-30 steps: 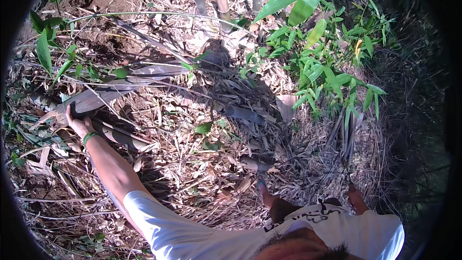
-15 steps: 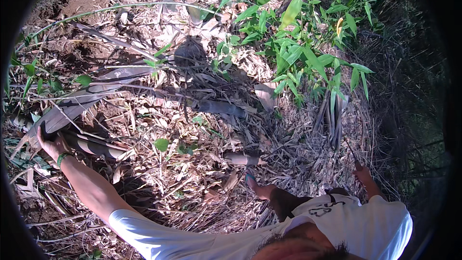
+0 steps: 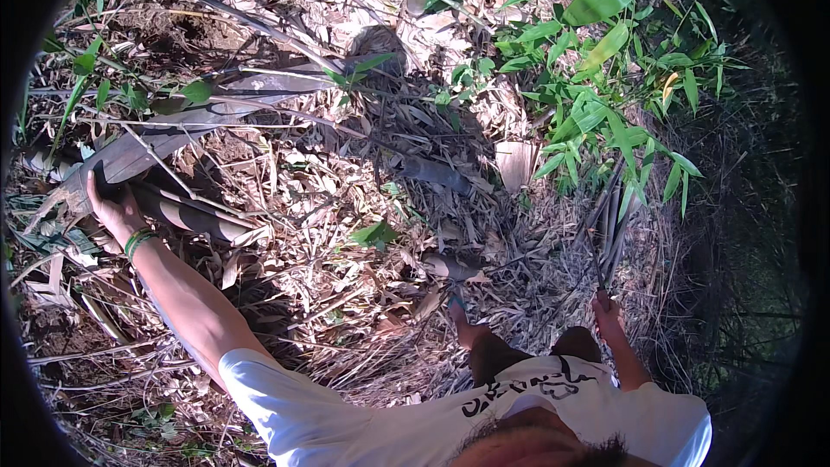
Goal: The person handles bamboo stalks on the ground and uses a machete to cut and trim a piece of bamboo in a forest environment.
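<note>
While the half-open left hand (image 3: 119, 214) touches a curved grey-brown sheath (image 3: 177, 134), grip unclear, the right hand (image 3: 610, 322) grasps a dark handle (image 3: 603, 299) at four o'clock. Black lettering (image 3: 474, 407) marks the white shirt (image 3: 644, 424).

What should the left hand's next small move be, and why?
Probably ease the dry sheath from under the thin stick: the left hand is at the sheath's lower-left end, though its grip is unclear, and the stick crosses the sheath. The right hand, holding a tool, is well away.
</note>
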{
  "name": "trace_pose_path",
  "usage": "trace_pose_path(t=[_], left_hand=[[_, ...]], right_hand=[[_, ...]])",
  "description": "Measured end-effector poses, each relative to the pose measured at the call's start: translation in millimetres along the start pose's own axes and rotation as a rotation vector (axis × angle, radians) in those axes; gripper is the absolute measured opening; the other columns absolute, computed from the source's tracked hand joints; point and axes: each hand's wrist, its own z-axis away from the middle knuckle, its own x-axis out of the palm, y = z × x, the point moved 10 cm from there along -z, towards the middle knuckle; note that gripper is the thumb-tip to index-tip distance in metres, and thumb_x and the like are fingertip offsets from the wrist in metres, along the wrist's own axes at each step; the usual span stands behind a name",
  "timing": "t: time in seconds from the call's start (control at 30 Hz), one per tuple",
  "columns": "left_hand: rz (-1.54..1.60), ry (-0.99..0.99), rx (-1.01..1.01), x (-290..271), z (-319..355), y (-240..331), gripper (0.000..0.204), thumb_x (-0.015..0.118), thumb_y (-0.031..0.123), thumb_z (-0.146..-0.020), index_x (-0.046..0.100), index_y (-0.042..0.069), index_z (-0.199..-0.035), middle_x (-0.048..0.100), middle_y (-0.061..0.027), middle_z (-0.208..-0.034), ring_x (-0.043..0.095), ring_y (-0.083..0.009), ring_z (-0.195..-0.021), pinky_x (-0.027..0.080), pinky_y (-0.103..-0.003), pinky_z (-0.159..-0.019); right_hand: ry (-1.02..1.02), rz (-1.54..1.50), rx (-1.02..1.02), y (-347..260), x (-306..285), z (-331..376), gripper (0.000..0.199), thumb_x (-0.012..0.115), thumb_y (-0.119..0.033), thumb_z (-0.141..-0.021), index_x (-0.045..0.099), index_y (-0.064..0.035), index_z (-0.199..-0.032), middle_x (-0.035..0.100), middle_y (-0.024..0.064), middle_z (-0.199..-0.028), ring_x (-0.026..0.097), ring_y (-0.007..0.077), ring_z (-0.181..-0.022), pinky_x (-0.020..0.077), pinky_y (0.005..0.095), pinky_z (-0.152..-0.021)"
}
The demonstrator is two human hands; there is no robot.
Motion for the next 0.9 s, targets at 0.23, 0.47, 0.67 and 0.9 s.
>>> trace_pose_path(t=[0.23,0.47,0.67,0.9], left_hand=[[-0.224,0.077,-0.023,-26.0,-21.2,-8.6,0.045,0.081,0.033,-0.082,0.069,0.010,-0.120,0.069,-0.0022,-0.122,0.058,-0.0191,-0.116,0.036,-0.040,-0.105],[-0.543,0.107,0.209,9.9,66.9,12.0,0.083,0.083,0.040,-0.083,0.045,-0.001,-0.144,0.060,-0.0134,-0.132,0.056,-0.0216,-0.121,0.043,-0.037,-0.105],[-0.607,-0.230,-0.109,-74.1,367.6,-43.0,0.056,0.072,0.009,-0.094,0.047,0.002,-0.143,0.066,-0.0102,-0.124,0.060,-0.0135,-0.114,0.047,-0.028,-0.098],[-0.807,0.528,-0.830,-282.7,780.9,-89.3,0.042,0.077,0.012,-0.089,0.061,-0.006,-0.123,0.072,-0.0111,-0.098,0.065,-0.0140,-0.085,0.052,-0.028,-0.076]], right_hand=[[-0.371,-0.045,-0.643,-317.8,125.6,53.2,0.026,0.073,-0.022,-0.091,0.064,0.0000,-0.102,0.057,0.0000,-0.071,0.047,0.0101,-0.062,0.0425,0.0315,-0.059],[-0.358,0.099,-0.854,-550.8,168.6,145.1,0.046,0.071,-0.043,-0.095,0.070,-0.0004,-0.111,0.069,0.0065,-0.082,0.062,0.0124,-0.079,0.0506,0.0316,-0.075],[-0.513,-0.961,-1.667,-733.5,-17.7,383.6,0.039,0.058,-0.043,-0.104,0.055,-0.0040,-0.100,0.052,0.0022,-0.073,0.049,0.0093,-0.060,0.0393,0.0226,-0.054],[-0.371,-1.820,-1.694,-694.3,94.5,352.1,0.046,0.053,-0.055,-0.101,0.052,-0.0089,-0.100,0.046,0.0012,-0.066,0.045,0.0146,-0.054,0.0434,0.0360,-0.061]])
